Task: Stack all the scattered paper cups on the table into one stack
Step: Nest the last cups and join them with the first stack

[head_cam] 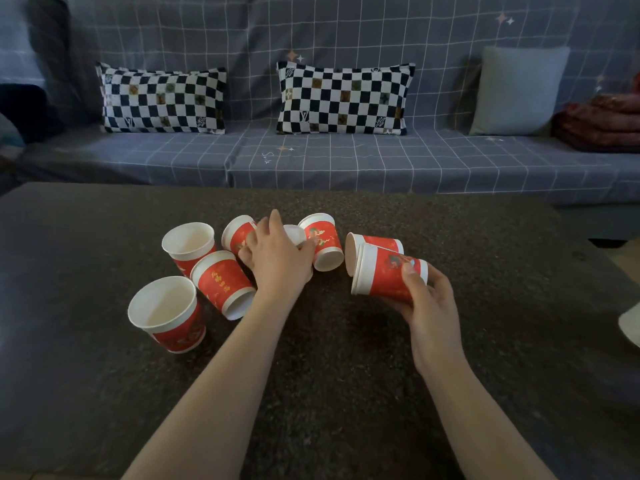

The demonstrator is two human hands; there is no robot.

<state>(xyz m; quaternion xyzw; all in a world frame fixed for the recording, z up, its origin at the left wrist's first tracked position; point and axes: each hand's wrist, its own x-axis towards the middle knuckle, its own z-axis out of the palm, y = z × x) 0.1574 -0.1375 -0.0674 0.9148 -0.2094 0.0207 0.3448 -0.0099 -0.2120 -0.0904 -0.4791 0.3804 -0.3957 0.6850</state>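
Paper cups, red with white rims, lie scattered over the middle of my dark speckled desk (pixel 346 341). My right hand (pixel 427 301) has its grip closed around a short nested stack (pixel 386 273), held on its side with the mouths facing left and the thumb on top; I see at least two rims there. Just behind it a tipped cup (pixel 375 244) lies on its side, mouth also to the left, so close to the stack that I cannot tell whether they touch.

My left hand (pixel 277 261) reaches into the thick of the cluster, fingers curled down over a cup (pixel 294 234) of which only a white patch shows past the knuckles; I cannot tell whether that grip has closed on it or merely rests there. Things crowd this hand on every side. To its right an inverted cup (pixel 322 245) leans toward me, its open mouth showing at the bottom. At its left a sideways cup (pixel 237 233) lies against the fingers. Below that another fallen cup (pixel 223 284) presses against my left wrist, mouth toward me.

Two cups stand upright farther left: the rear upright cup (pixel 188 244), touching the fallen one, and the near upright cup (pixel 166 315), closest to me.

Beyond the desk runs a grey grid-patterned sofa (pixel 329 164) with two checkered cushions (pixel 341 98), a plain grey cushion (pixel 519 90) and a folded red blanket (pixel 599 123).
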